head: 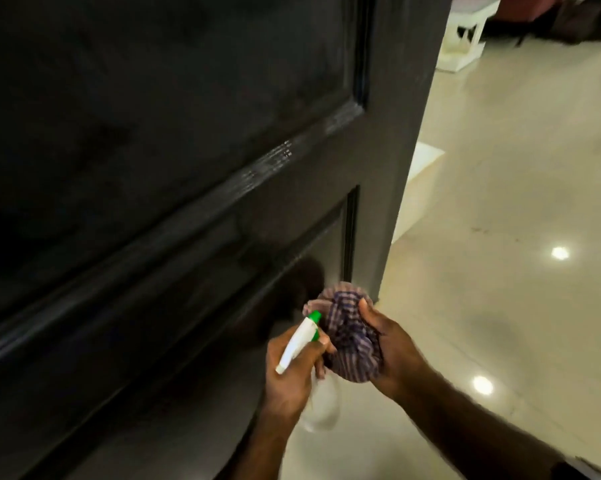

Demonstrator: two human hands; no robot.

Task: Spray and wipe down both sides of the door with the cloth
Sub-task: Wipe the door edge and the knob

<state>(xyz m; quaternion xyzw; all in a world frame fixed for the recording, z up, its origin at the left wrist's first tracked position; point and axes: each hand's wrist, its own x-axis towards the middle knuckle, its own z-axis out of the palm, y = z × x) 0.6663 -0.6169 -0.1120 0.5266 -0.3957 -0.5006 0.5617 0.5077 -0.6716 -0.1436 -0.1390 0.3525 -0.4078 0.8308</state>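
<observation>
— Where's the door (174,174) in all this?

— Right in front of him, a dark panelled one, swung open, its free edge toward the pale tiled floor (499,209). There's a whitish streaky patch on the rail between the upper and lower panels. Could be spray or dust, I can't tell which.

— So is it done?

— I'd say not. Nothing is on the wood just now. The cloth (347,337) is bunched up in his right hand (392,344), fingers curled round it, thumb pressed into the top. His left hand (295,368) grips the spray bottle (300,341) around the neck, green nozzle pointing at the cloth, almost touching it. Looks to me like he's wetting the cloth, not the door.

— And the other side?

— Can't see it from here, so I can't say whether it's been wiped. This face at least looks to have work left.

— Count it up for me.

— One door, one checked cloth, one bottle, two hands. Further off, one white piece of furniture (465,32), and three bright light reflections on the floor.
</observation>
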